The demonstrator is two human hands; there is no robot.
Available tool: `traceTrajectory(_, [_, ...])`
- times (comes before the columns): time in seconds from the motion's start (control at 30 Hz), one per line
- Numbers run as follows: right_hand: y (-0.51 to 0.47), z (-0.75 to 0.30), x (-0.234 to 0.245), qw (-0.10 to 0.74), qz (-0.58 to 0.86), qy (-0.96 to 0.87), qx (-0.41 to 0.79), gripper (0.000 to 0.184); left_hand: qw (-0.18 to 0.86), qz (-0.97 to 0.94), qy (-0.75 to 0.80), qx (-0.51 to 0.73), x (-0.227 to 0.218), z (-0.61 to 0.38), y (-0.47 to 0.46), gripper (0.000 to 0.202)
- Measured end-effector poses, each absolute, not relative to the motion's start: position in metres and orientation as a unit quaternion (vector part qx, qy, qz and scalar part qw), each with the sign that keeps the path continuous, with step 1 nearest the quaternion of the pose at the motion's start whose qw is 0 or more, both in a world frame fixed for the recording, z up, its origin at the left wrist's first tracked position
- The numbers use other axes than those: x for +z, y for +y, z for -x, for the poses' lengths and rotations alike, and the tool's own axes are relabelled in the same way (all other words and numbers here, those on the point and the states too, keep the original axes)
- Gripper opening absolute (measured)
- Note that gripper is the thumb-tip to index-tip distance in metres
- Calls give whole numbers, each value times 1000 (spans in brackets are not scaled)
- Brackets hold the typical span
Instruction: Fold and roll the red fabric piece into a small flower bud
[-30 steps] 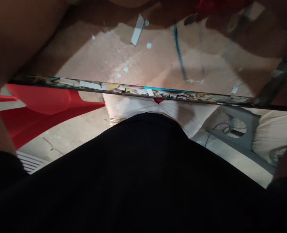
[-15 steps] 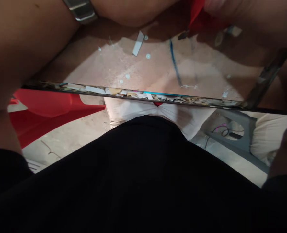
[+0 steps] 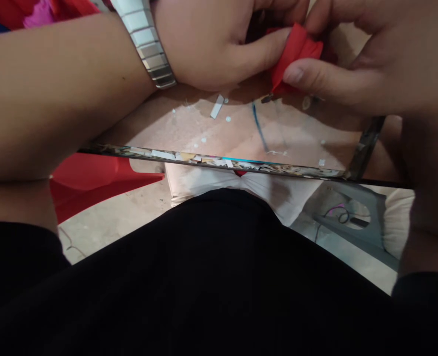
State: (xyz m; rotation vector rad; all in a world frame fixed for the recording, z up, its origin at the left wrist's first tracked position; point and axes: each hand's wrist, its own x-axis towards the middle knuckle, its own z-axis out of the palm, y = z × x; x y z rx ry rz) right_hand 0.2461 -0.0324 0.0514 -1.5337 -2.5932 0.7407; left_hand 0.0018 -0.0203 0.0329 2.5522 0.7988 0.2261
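We pinch a small folded red paper piece (image 3: 296, 52) between both hands: left hand (image 3: 207, 42), right hand (image 3: 356, 64), above the glass-topped counter (image 3: 241, 133), silver metal watch band (image 3: 147, 42) on left wrist

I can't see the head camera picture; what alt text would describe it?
Two bare hands, the left hand and right hand, pinch a small piece of red paper between them above a glass tabletop littered with paper scraps. A metal watch band circles the left wrist.
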Motion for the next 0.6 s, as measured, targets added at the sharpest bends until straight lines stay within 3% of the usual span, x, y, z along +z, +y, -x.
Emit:
traceTrajectory(0.1, [-32, -247, 50, -15, 397, -904, 155, 86, 218, -928, 289, 85, 31, 0, -19, 91])
traceTrajectory(0.6, [-34, -248, 51, -22, 408, -902, 142, 85, 214, -934, 270, 93, 31, 3, -17, 87])
